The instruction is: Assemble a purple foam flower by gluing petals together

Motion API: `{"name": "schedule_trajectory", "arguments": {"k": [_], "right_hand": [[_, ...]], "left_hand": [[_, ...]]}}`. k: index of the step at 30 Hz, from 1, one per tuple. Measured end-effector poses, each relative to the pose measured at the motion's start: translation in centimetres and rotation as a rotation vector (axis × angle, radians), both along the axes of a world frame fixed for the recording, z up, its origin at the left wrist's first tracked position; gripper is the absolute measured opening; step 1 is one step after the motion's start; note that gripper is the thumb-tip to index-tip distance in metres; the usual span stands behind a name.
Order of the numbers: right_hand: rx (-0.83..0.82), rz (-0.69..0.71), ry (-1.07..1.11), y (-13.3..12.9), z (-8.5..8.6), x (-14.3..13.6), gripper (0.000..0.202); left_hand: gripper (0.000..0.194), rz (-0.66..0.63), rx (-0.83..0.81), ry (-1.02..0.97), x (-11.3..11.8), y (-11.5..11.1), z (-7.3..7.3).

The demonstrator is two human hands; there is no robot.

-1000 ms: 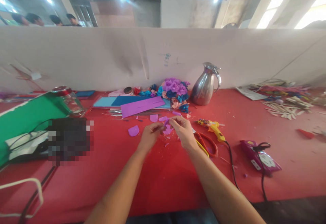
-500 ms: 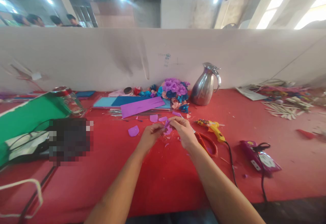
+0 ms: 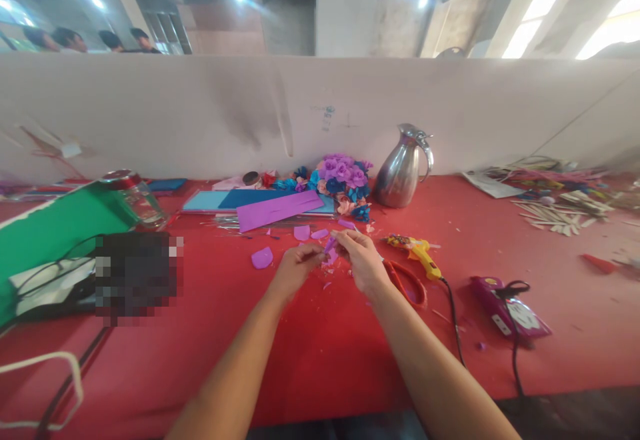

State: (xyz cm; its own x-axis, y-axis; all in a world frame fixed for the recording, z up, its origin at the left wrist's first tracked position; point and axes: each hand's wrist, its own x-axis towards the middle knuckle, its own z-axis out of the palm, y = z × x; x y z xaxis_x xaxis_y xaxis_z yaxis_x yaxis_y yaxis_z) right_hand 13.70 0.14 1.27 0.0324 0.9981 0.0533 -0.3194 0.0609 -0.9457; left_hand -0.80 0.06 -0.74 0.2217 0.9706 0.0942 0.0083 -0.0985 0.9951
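Observation:
Between my two hands is a small purple paper petal, pinched by the fingertips from both sides. My left hand is closed on its left end, and my right hand grips it from the right. Loose purple paper pieces lie on the red table just left of and beyond my hands. Scissors with red handles rest right of my right hand, partly hidden by it. Farther back, a purple paper strip lies across blue sheets, beside a bunch of purple, blue and pink paper flowers.
A yellow glue gun with a black cord and a purple power strip lie to the right. Behind stands a steel jug. At left are a glass jar, a green board and a blurred dark object.
The purple petal has turned slightly between my fingertips. Both hands stay in nearly the same place, and the things on the table have not moved.

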Motion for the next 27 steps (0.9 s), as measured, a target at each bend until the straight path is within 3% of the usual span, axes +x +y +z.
{"name": "schedule_trajectory", "arguments": {"k": [7,14,23,27], "right_hand": [[-0.032,-0.018,0.038,-0.2,0.2,0.2,0.022],[0.025,0.062,-0.045,-0.4,0.4,0.4,0.011],[0.065,0.209,-0.141,0.2,0.4,1.8,0.015],[0.086,0.205,-0.187,0.5,0.4,2.1,0.020]], "left_hand": [[0.017,-0.006,-0.016,-0.018,-0.1,0.0,-0.2],[0.016,-0.017,-0.017,-0.026,0.0,-0.2,0.0],[0.014,-0.074,-0.041,0.013,0.1,-0.4,0.3],[0.014,-0.106,-0.040,0.025,0.0,-0.3,0.2]]}}
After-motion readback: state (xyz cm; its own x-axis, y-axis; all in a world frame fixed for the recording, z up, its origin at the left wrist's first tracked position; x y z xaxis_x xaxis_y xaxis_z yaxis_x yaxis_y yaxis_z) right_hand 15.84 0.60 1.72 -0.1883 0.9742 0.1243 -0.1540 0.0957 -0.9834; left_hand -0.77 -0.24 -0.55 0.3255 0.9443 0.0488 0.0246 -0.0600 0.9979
